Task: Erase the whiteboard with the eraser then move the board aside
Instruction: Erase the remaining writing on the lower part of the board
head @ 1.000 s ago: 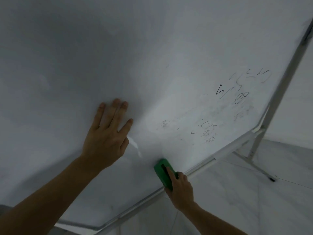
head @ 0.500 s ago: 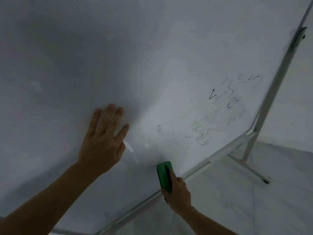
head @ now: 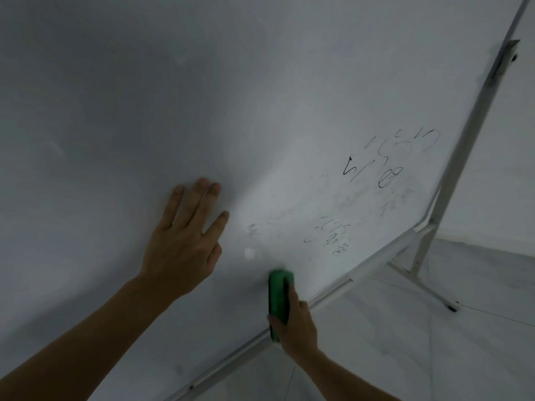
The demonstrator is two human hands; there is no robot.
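A large whiteboard [head: 202, 96] fills most of the view, tilted, with its metal bottom rail running from lower left to right. Black marker scribbles [head: 382, 172] and faint smeared marks remain near its lower right corner. My left hand [head: 185, 244] presses flat on the board with straight fingers, left of the marks. My right hand [head: 295, 322] grips a green eraser [head: 279, 296] and holds it against the board just above the bottom rail, below and left of the scribbles.
The board's metal stand leg [head: 428, 253] and a splayed foot with a dark tip [head: 453, 307] stand on the pale tiled floor [head: 434, 342] at the right. A white wall [head: 509, 169] lies behind the board's right edge.
The eraser in my right hand turned more upright and stayed low on the board near the rail. My left hand kept pressing in the same spot. The view shifted slightly.
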